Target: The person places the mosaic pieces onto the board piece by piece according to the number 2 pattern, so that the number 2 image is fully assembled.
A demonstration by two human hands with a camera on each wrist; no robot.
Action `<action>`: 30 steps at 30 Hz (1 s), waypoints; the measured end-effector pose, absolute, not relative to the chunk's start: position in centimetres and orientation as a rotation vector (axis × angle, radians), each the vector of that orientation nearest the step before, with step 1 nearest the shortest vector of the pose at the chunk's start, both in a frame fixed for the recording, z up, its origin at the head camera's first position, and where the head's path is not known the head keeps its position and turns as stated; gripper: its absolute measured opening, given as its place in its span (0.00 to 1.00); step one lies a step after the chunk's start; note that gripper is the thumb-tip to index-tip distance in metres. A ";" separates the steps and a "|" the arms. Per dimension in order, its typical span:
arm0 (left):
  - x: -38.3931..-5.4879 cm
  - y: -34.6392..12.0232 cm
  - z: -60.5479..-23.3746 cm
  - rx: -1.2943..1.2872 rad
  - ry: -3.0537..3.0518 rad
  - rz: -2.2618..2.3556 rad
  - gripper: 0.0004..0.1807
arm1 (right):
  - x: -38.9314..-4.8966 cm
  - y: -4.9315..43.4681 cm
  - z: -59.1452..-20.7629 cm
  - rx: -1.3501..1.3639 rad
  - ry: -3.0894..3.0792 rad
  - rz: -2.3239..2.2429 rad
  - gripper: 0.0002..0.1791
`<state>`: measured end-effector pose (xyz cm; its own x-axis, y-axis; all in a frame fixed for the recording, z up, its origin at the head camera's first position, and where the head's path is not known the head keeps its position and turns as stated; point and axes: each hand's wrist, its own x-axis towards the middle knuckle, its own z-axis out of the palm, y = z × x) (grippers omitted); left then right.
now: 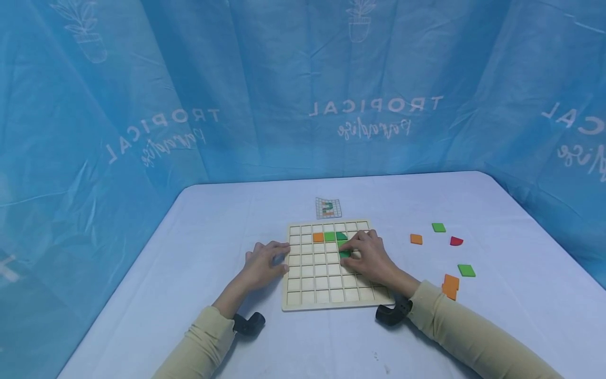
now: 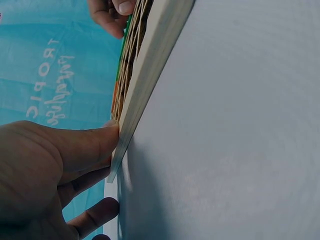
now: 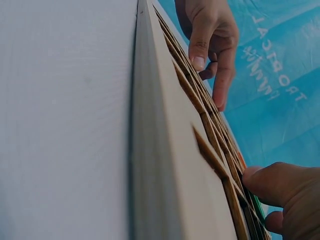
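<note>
A square pale wooden grid board (image 1: pixel 307 306) lies on the white-covered table. In its upper cells sit an orange square (image 1: pixel 318 237), a light green square (image 1: pixel 329 236) and a dark green rounded tile (image 1: pixel 341 236); another light green tile (image 1: pixel 342 244) is partly covered by fingers. My right hand (image 1: pixel 371 258) reaches over the board from the right, thumb and forefinger pinching a dark green tile (image 1: pixel 345 254) at a cell below these. My left hand (image 1: pixel 260 266) rests against the board's left edge, thumb and fingertips touching it, fingers fairly straight.
Behind the board lies a small pattern card (image 1: pixel 328 208) with a gridded coloured figure. To the right are loose tiles: green squares (image 1: pixel 438 227), an orange square (image 1: pixel 416 239), a red rounded piece (image 1: pixel 456 241) and overlapping orange tiles (image 1: pixel 451 287). A blue curtain (image 1: pixel 284 79) surrounds the table.
</note>
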<state>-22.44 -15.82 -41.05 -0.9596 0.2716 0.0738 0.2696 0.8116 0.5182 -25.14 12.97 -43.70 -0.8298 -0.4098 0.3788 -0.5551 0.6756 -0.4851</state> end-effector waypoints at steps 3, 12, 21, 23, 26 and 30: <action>-22.5 -15.7 -41.1 0.453 2.985 0.856 0.25 | -25.0 13.1 -43.6 0.780 -2.652 0.896 0.13; -22.4 -15.5 -41.0 0.435 2.982 0.839 0.25 | -24.7 13.6 -43.4 0.771 -2.655 0.926 0.14; -22.4 -15.6 -40.7 0.429 2.980 0.853 0.25 | -23.9 15.3 -42.0 0.760 -2.610 0.995 0.18; -22.5 -15.6 -40.7 0.422 2.977 0.853 0.26 | -23.7 15.9 -41.7 0.743 -2.613 0.994 0.20; -22.5 -15.6 -40.8 0.408 2.971 0.854 0.26 | -23.3 16.9 -41.3 0.697 -2.617 0.999 0.22; -22.5 -15.7 -40.9 0.412 2.967 0.857 0.26 | -22.7 18.2 -41.0 0.640 -2.627 1.000 0.23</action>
<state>-22.46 -15.68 -40.90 -0.9647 0.2591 0.0482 0.2448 0.8136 0.5273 -22.68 18.25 -41.00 -0.8699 -0.3091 0.3843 -0.4864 0.6664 -0.5650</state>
